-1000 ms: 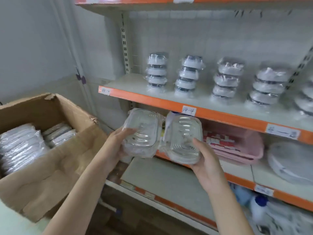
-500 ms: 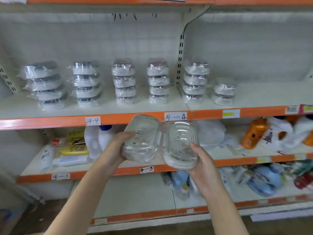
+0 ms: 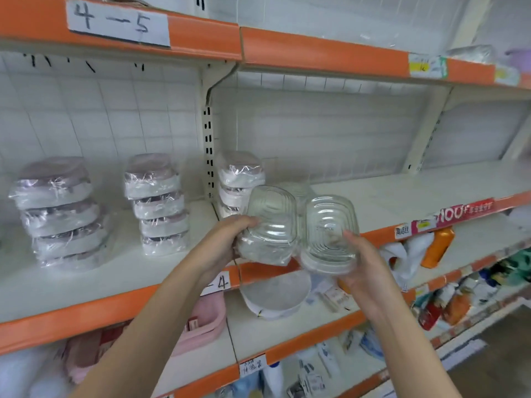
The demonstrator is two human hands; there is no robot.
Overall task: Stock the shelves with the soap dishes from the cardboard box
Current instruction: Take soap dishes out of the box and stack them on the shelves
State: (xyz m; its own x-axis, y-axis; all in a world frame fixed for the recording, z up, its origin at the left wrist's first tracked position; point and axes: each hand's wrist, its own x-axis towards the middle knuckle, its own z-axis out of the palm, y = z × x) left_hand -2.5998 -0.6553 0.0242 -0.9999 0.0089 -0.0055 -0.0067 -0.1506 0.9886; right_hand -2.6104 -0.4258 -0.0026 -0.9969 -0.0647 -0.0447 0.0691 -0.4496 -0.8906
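My left hand [image 3: 227, 242] grips a wrapped stack of clear plastic soap dishes [image 3: 270, 225], held on edge in front of the middle shelf [image 3: 402, 191]. My right hand [image 3: 365, 259] holds a second clear stack [image 3: 330, 231] from below, right beside the first. Both stacks hover at the shelf's orange front lip. On that shelf stand wrapped piles of soap dishes: one at far left [image 3: 60, 214], one further right [image 3: 158, 202], and one behind my left hand [image 3: 238, 179]. The cardboard box is out of view.
The middle shelf stretches bare to the right of the piles. An upper shelf [image 3: 316, 50] with an orange lip hangs overhead. Below are a pink basket [image 3: 201, 323], a white bowl [image 3: 275, 297], an orange bottle [image 3: 436, 248] and several packaged goods.
My view has swung right from the box and closer to the shelves. Both hands have carried the two clear stacks up to the middle shelf's edge, beside the rightmost pile.
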